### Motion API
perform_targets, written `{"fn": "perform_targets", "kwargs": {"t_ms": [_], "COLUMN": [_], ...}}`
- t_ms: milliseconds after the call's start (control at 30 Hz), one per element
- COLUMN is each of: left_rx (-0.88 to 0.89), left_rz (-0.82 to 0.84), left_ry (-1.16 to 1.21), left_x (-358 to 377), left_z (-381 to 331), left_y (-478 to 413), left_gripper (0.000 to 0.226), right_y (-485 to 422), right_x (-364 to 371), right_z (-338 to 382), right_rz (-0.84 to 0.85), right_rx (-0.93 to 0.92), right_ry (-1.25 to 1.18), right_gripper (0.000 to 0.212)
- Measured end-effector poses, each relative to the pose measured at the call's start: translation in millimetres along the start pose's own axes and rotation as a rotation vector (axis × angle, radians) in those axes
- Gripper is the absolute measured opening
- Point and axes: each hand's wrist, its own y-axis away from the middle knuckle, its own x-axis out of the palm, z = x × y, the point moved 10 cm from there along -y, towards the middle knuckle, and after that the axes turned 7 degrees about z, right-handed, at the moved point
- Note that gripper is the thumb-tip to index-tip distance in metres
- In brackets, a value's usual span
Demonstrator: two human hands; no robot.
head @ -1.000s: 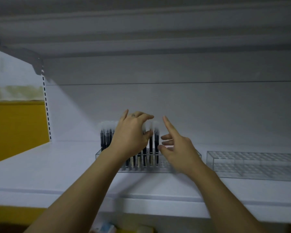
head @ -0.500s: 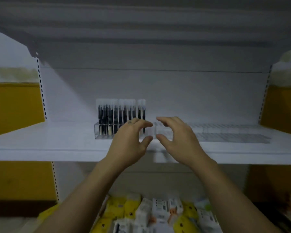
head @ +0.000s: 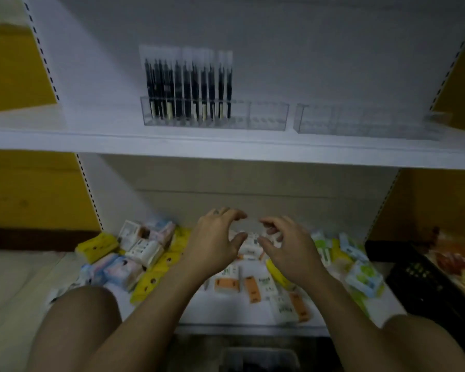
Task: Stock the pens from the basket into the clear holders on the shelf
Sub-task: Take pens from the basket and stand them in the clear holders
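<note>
Below the half-filled holder [head: 266, 115], left hand [head: 215, 245] and right hand [head: 290, 253] hover, fingers [head: 235, 215] loosely curled, empty; next, probably fetching more pens [head: 188, 84].

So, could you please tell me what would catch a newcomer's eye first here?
The row of dark pens standing upright in the left clear holder on the upper shelf stands out first, with the right holder beside it looking empty. Below, the left hand and right hand hover with loosely curled fingers, holding nothing, above a heap of colourful packets.
</note>
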Motion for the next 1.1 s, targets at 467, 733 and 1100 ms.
{"fn": "perform_targets", "kwargs": {"t_ms": [467,733,1100], "left_rx": [-0.432,-0.558,-0.738], "left_rz": [0.525,0.789,1.006], "left_ry": [0.252,0.356,0.355], "left_x": [238,325,409], "left_z": [97,119,143], "left_y": [92,145,190], "left_gripper": [0.038,0.018,0.031], "right_y": [112,155,216], "right_x": [197,250,275], "right_z": [-165,-205,-254], "right_rz": [0.544,0.824,1.081], "right_rx": [0.59,0.679,0.862], "right_ry": [-0.113,-0.031,0.094], "right_gripper": [0.029,0.024,0.032]}}
